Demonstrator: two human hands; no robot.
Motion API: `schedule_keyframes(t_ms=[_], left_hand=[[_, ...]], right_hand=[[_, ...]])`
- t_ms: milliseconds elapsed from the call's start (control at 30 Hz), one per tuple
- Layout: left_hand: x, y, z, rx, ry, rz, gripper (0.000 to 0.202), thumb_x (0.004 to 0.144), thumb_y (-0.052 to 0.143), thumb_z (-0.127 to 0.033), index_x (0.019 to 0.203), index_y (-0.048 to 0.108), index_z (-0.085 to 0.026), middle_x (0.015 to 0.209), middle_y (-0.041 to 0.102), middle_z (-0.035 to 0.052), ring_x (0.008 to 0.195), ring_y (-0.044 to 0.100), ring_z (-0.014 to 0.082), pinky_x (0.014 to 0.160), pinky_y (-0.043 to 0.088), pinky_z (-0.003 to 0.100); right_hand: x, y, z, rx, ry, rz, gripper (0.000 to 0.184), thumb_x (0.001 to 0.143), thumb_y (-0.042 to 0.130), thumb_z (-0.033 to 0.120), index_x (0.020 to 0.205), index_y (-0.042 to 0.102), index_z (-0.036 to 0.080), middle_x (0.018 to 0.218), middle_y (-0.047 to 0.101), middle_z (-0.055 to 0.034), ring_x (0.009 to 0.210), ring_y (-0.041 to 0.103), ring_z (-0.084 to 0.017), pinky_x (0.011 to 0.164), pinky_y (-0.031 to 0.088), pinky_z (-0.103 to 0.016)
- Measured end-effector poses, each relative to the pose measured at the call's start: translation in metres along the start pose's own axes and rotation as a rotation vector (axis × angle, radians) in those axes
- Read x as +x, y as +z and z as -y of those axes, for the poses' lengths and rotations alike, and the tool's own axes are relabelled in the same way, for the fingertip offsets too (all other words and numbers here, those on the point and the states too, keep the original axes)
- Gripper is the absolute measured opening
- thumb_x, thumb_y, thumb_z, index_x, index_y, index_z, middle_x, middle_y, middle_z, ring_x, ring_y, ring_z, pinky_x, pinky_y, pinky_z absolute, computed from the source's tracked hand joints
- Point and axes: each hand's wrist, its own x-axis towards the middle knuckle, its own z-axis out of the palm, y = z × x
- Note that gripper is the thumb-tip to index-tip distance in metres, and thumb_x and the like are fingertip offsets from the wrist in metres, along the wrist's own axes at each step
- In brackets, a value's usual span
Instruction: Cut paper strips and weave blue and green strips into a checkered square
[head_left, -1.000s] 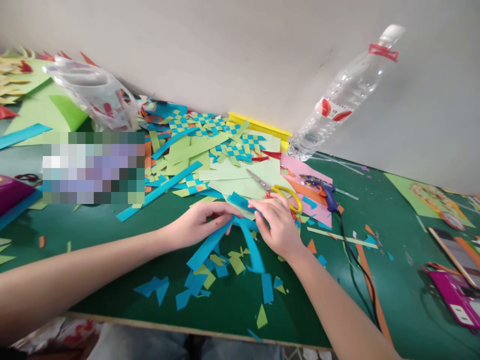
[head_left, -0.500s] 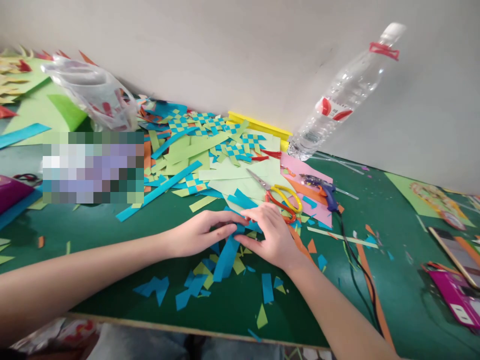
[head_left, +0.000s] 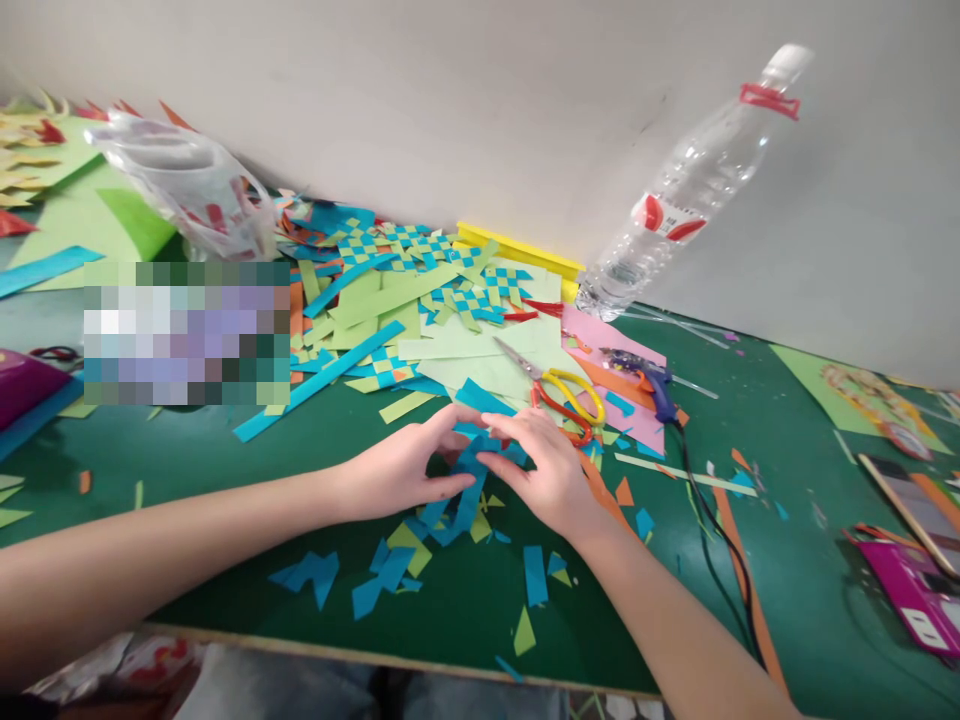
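Several blue and green scraps lie scattered near the front edge of the green table, and just beyond them the blue strip sits between the two hands, apparently folded or crossed, with loose ends hanging toward the scraps. It looks like thin paper: very light, springy, not slippery, but probably quick to crease or tear, so a soft pinch across the flat folded part should suit it better than a tug on the loose ends. The strip lies to the right of the left grip, whose thumb stands spread away from its fingers, and at the fingertips of the right grip; whether that one pinches the paper I cannot tell, since its fingers hide the contact. Beyond the right hand rest scissors with yellow and orange handles, then a blue glue gun, and farther back woven checkered pieces and a tilted-looking clear bottle near the wall.
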Motion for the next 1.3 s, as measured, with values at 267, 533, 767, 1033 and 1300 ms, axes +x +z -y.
schedule_keyframes(t_ms=[267, 533, 767, 1033, 1300], left_hand=[[0.002, -0.004, 0.000, -0.005, -0.010, -0.028, 0.051, 0.083, 0.064, -0.032, 0.129, 0.043, -0.023, 0.090, 0.067, 0.0008, 0.085, 0.067, 0.0160, 0.079, 0.053, 0.029], [0.005, -0.008, 0.005, 0.050, -0.010, -0.100, 0.035, 0.086, 0.061, -0.031, 0.119, 0.056, -0.022, 0.099, 0.068, 0.0029, 0.091, 0.066, 0.0159, 0.084, 0.053, 0.028], [0.008, -0.013, 0.008, -0.110, -0.070, -0.122, 0.034, 0.085, 0.062, -0.037, 0.114, 0.060, -0.019, 0.089, 0.071, 0.0022, 0.077, 0.068, 0.0150, 0.073, 0.055, 0.025], [0.009, -0.017, 0.002, -0.322, -0.153, -0.150, 0.045, 0.094, 0.042, -0.054, 0.096, 0.065, -0.015, 0.087, 0.072, 0.0064, 0.073, 0.071, 0.0188, 0.079, 0.055, 0.035], [0.007, -0.015, 0.003, -0.299, -0.162, 0.000, 0.022, 0.084, 0.065, -0.038, 0.089, 0.065, -0.016, 0.094, 0.076, 0.0060, 0.085, 0.072, 0.0184, 0.075, 0.056, 0.027]], right_hand=[[0.000, -0.002, 0.001, 0.016, 0.141, -0.185, 0.011, 0.087, 0.064, 0.031, 0.095, 0.062, 0.024, 0.080, 0.067, -0.0011, 0.076, 0.063, -0.016, 0.074, 0.052, -0.033], [-0.002, 0.000, 0.000, 0.238, 0.373, -0.301, 0.012, 0.086, 0.064, 0.032, 0.093, 0.060, 0.023, 0.084, 0.068, -0.0011, 0.074, 0.065, -0.015, 0.070, 0.055, -0.030], [-0.002, 0.002, -0.004, 0.442, 0.534, -0.342, 0.020, 0.084, 0.066, 0.037, 0.095, 0.059, 0.022, 0.080, 0.066, -0.0005, 0.064, 0.065, -0.013, 0.061, 0.054, -0.029], [0.007, -0.003, -0.004, 0.576, 0.645, -0.445, 0.023, 0.083, 0.067, 0.040, 0.091, 0.057, 0.021, 0.064, 0.062, 0.0038, 0.057, 0.064, -0.013, 0.059, 0.053, -0.029], [0.006, -0.003, -0.005, 0.618, 0.661, -0.444, 0.024, 0.083, 0.066, 0.042, 0.093, 0.057, 0.022, 0.064, 0.064, 0.0035, 0.057, 0.066, -0.014, 0.059, 0.053, -0.030]])
